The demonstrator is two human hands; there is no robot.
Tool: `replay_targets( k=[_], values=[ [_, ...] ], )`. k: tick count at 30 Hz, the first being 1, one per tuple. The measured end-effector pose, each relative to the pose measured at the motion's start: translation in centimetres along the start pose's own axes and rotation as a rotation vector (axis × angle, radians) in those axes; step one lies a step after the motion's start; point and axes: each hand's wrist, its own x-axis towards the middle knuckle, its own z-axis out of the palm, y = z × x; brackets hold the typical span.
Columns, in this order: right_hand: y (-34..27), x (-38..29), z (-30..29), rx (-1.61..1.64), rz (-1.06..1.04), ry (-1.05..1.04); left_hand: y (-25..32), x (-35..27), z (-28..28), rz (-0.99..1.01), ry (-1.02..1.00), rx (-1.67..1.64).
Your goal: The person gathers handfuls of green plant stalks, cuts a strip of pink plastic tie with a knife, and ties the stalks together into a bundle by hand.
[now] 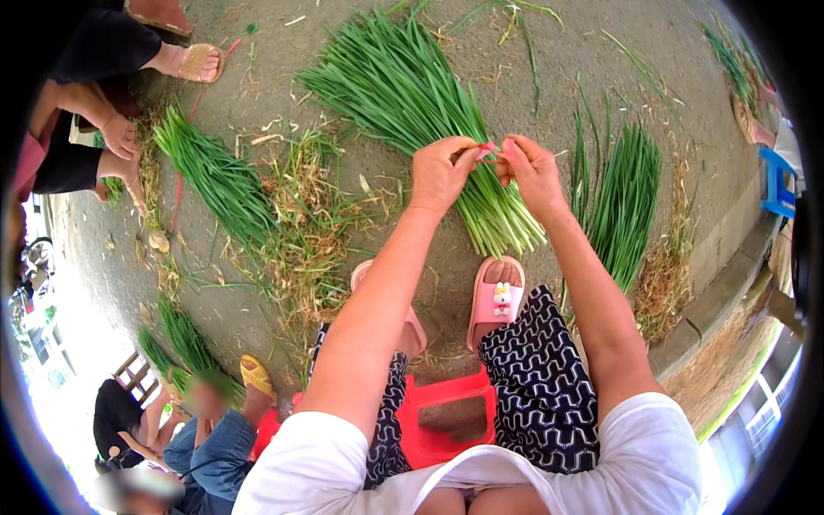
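A large bundle of garlic chives (412, 96) lies on the pavement before me, pale stem ends toward my feet and green leaf tips pointing away. Over the stems, my left hand (444, 168) pinches one part of a pink-red tie strip (487, 152) between thumb and fingers. Close beside it, my right hand (529, 168) pinches the strip from the other side. Whether the strip passes under the bundle is hidden. My pink slippers (484, 308) stand near the stem ends.
More chives (219, 180) lie left beside dry trimmings (312, 225); another pile (624, 199) is to the right. A red plastic stool (444, 393) is between my legs. A blue stool (779, 182) stands far right. Other people sit left; one person's hand (120, 135) reaches down.
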Motion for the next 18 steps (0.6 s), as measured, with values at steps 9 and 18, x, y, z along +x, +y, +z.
replay_targets(
  k=[9, 18],
  values=[
    [-0.5, -0.1, 0.5, -0.009, -0.021, -0.017, 1.2, -0.1, 0.1, 0.31, -0.045, 0.446],
    [-1.1, 0.3, 1.6, -0.061, -0.026, 0.004, 0.5, 0.0, -0.2, 0.396, -0.091, 0.458]
  ],
)
